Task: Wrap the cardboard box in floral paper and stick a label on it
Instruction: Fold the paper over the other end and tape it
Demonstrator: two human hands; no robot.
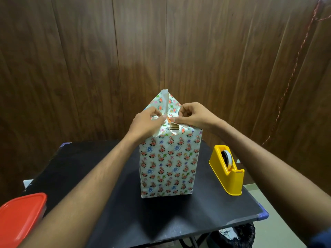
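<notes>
On the black table [89, 167] stands one wrapped box [169, 165]. Left hand [146, 122] and right hand [194, 114] both pinch floral paper [165, 104] on top. One yellow tape dispenser [226, 170] sits below-right of them.

Yellow tape dispenser [226, 170], red lid [21, 216], black table [86, 167]

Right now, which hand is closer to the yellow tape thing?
The right hand. The tape dispenser sits on its side of the box; the left hand is across.
</notes>
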